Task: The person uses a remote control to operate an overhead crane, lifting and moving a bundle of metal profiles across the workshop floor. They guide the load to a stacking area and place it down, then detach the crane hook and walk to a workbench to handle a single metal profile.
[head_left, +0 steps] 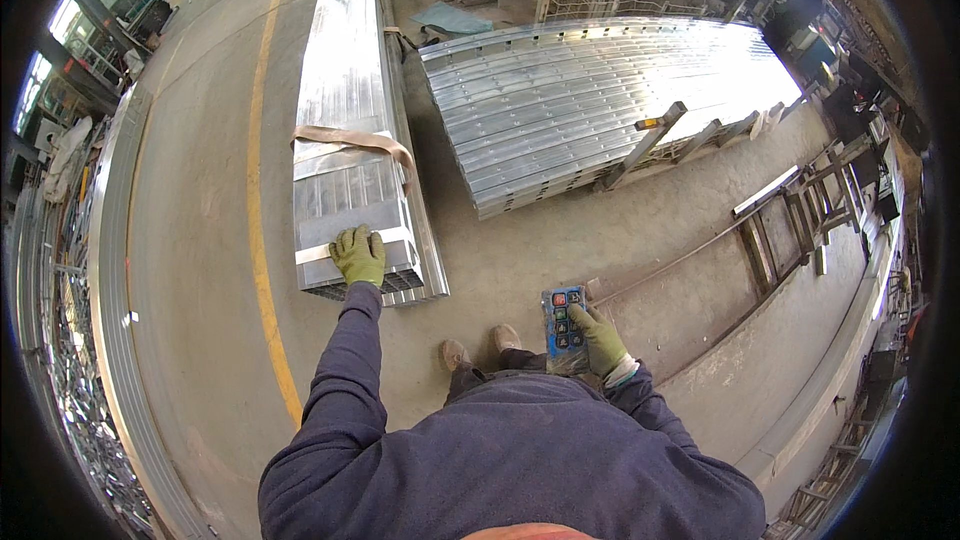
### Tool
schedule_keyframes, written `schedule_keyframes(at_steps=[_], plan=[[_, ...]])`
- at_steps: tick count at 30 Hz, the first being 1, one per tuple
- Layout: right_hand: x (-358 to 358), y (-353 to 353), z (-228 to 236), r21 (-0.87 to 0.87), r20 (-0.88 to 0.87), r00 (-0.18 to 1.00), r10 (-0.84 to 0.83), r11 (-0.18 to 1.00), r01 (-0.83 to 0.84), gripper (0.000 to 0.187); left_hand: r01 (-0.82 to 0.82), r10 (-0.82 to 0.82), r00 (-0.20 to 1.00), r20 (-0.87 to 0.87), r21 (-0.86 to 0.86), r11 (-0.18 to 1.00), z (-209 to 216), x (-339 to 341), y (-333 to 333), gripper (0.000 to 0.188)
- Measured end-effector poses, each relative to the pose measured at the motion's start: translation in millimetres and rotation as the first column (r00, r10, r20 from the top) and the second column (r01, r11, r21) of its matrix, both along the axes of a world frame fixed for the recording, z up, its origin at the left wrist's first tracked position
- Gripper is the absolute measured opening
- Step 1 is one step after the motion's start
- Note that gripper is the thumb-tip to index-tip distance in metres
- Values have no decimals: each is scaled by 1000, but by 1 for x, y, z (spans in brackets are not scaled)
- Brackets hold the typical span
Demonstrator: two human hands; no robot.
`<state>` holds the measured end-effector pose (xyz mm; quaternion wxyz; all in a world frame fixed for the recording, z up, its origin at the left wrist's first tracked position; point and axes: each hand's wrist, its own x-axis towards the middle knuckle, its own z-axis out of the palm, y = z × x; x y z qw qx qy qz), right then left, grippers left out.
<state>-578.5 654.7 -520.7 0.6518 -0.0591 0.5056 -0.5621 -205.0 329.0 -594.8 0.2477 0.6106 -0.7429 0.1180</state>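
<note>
My left hand (358,256), in a green work glove, rests on the near end of a bundle of long silvery metal profiles (345,185). Its fingers lie over the top, beside a white band (312,254) wrapped round the bundle. A brown lifting sling (345,137) goes across the bundle farther along, with one loop standing up at the right side. In my gloved right hand (600,342) is a blue remote control (565,320) with two rows of coloured push buttons. The thumb reaches over its face near the buttons.
A wide stack of metal profiles (600,100) lies right of the bundle, with upright posts (645,145) along its near side. A steel rack (800,215) stands farther right. A yellow floor line (257,190) runs along the left. Another person (802,5) is at the far right.
</note>
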Motion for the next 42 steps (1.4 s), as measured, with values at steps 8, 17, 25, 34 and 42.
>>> schedule_keyframes(at_steps=[8, 17, 25, 34, 42], plan=[[4, -9, 1, -43, 2, 999, 50, 998, -50, 46, -9, 11, 999, -49, 43, 999, -7, 4, -7, 32], [8, -15, -2, -15, -33, 999, 43, 999, -44, 46, -7, 9, 999, -48, 40, 999, -6, 8, -10, 32], [13, -18, 2, -15, -14, 999, 44, 999, -44, 42, -3, 8, 999, -51, 97, 995, -5, 9, -10, 35], [15, -16, 2, -13, -26, 998, 64, 998, -64, 44, 0, 6, 998, -62, 109, 994, -2, 6, -7, 38], [17, -12, 2, -19, -35, 997, 71, 997, -72, 45, -15, 22, 998, -60, 108, 994, -6, 3, -9, 39]])
